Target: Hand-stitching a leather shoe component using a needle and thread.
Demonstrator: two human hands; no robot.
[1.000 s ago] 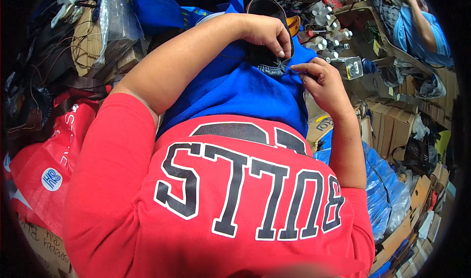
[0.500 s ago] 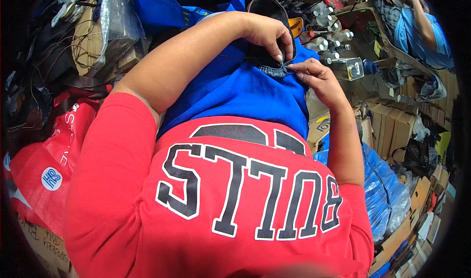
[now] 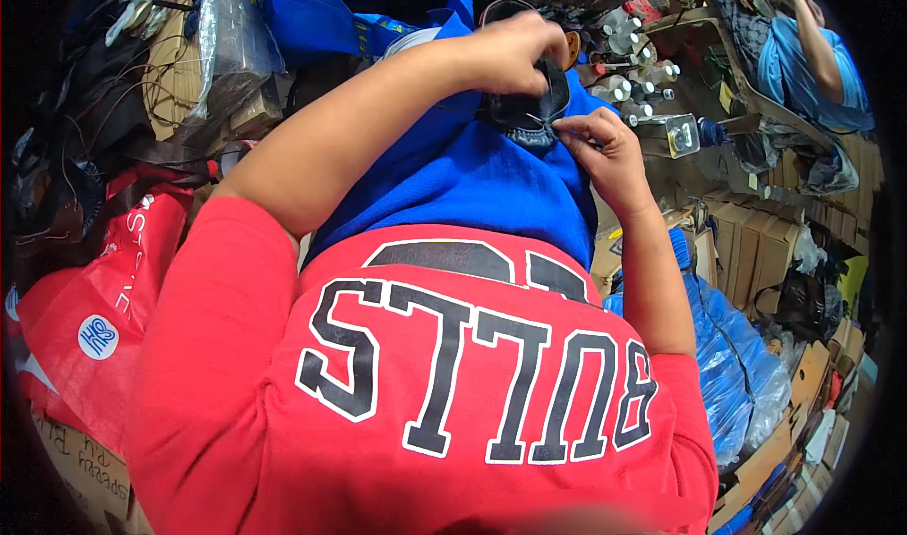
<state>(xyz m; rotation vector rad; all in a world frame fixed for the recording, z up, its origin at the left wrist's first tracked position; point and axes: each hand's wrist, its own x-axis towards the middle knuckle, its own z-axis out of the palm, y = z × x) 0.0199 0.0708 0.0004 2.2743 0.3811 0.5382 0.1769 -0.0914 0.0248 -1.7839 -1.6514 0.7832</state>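
A black shoe (image 3: 529, 136) rests on the blue cloth (image 3: 453, 181) over my lap, its near edge showing a ribbed, stitched-looking line. My right hand (image 3: 605, 143) pinches that edge from the right with thumb and forefinger. Over the shoe's far part is my left hand (image 3: 520, 51), fingers curled and partly blurred; what they hold is hidden. A thin light line, perhaps a needle or thread, shows at the shoe's edge near my right fingertips.
Several small bottles (image 3: 624, 39) and a clear square container (image 3: 682, 134) stand right of the shoe. Beyond my left arm are a blue bag (image 3: 283, 16) and plastic-wrapped stacks. A red bag (image 3: 123, 289) lies at left. Another person in a blue shirt (image 3: 794, 72) is at upper right.
My left hand has lifted from the shoe's near edge and moved up and slightly left. My right hand keeps its pinch on the edge, barely shifted.
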